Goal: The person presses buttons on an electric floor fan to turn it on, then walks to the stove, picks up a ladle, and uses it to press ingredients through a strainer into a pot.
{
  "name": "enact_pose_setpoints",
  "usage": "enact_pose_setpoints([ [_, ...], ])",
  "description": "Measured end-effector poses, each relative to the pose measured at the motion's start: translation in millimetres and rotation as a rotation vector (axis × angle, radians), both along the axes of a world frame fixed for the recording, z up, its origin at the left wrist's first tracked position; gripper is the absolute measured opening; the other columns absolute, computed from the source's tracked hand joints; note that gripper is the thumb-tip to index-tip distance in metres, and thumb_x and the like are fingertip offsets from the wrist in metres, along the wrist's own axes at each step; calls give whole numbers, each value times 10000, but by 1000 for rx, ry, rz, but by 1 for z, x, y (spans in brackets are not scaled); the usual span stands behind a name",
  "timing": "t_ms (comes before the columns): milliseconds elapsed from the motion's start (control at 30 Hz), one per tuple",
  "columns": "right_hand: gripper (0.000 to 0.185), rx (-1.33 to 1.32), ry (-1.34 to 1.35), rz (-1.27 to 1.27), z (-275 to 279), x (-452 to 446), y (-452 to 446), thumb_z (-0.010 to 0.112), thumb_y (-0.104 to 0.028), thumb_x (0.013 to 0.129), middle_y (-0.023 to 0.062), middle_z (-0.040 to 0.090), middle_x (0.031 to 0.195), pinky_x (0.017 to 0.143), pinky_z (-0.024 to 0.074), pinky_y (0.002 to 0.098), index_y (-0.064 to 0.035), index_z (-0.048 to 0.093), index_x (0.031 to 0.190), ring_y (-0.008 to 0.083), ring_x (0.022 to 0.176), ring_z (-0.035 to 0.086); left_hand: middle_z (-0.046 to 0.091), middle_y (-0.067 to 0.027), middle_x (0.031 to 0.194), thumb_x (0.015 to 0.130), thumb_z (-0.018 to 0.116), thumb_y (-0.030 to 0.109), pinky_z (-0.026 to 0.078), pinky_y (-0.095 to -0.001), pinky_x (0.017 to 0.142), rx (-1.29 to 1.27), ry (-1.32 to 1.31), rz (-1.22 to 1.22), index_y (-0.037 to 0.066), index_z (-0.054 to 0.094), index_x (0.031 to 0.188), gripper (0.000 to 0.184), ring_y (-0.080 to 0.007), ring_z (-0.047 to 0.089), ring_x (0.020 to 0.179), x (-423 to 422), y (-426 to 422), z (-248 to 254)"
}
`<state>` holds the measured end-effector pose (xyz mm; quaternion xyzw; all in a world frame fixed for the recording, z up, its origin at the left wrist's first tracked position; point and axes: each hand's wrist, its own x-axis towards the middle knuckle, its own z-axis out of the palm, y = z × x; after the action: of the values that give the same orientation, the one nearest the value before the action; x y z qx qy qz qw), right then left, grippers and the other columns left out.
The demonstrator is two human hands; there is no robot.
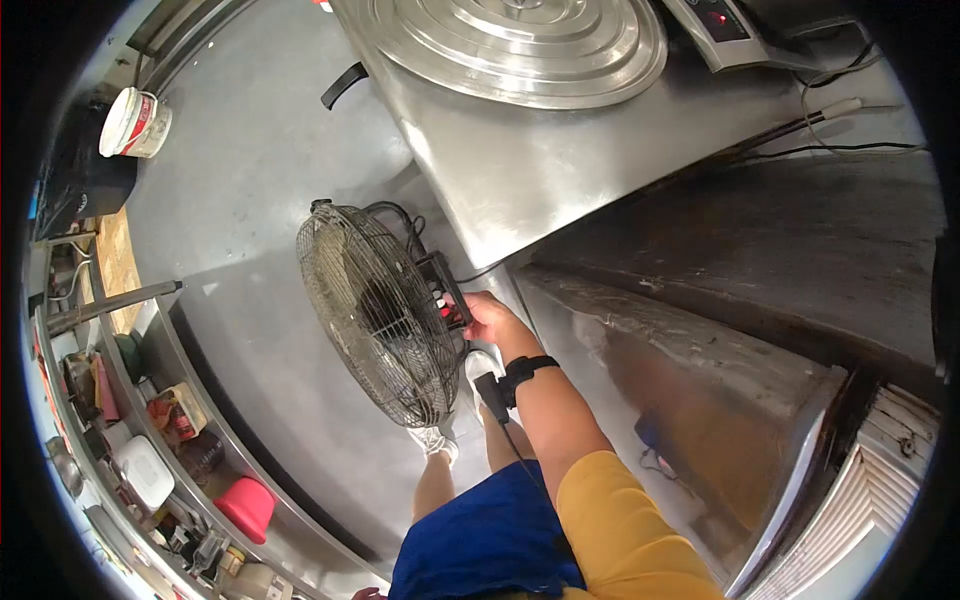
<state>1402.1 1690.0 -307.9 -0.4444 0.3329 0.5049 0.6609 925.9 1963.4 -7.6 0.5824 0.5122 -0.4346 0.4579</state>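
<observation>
A round wire-caged electric fan [375, 310] stands in front of my legs, its grille looking dusty. On the near side of the fan is a dark control box [445, 290] with red and white buttons. My right hand [485, 316] has its fingers curled against the edge of this box, next to the buttons; part of the grip is hidden. Only a sliver of my left hand [369, 593] shows at the bottom edge, and what its fingers are doing is out of sight.
To the upper right, a steel counter [520, 170] carries a large round lid [520, 50] and a device with a red display [715, 20]. Shelving [230, 450] with a red container [246, 508] lines the left. A white bucket [136, 124] stands farther back. Cables run behind the fan.
</observation>
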Motion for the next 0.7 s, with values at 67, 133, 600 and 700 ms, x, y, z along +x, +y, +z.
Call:
enact_pose_setpoints([
  [67, 267, 42, 15, 37, -6, 0, 6, 740, -336, 708, -20, 575, 685, 392, 325, 233, -111, 621, 790, 76, 497, 435, 622, -158, 927, 876, 492, 271, 458, -298, 761, 2, 10, 30, -34, 512, 1141, 404, -212, 583, 859, -2, 0, 1],
  [133, 270, 67, 12, 76, 1, 2, 10, 749, -318, 699, -17, 578, 691, 412, 344, 241, -103, 625, 804, 84, 501, 438, 620, -154, 927, 878, 495, 262, 460, -299, 752, 13, 24, 43, -29, 515, 1137, 390, -210, 584, 852, -7, 1, 1],
  [600, 362, 110, -182, -60, 24, -16, 57, 646, -371, 805, 85, 645, 755, 576, 483, 250, -20, 598, 879, 135, 621, 610, 593, -125, 1057, 821, 590, 48, 457, -323, 843, 97, -386, 60, -17, 462, 1201, 406, -227, 574, 968, 127, -20, -79],
  [700, 406, 65, -308, 11, 57, -27, 91, 569, -461, 839, 14, 550, 596, 440, 334, 230, -65, 578, 751, 88, 476, 472, 439, -212, 1264, 765, 641, 49, 378, -384, 959, 63, -958, -340, 1, 358, 1302, 609, -338, 453, 1146, 273, -57, -88],
])
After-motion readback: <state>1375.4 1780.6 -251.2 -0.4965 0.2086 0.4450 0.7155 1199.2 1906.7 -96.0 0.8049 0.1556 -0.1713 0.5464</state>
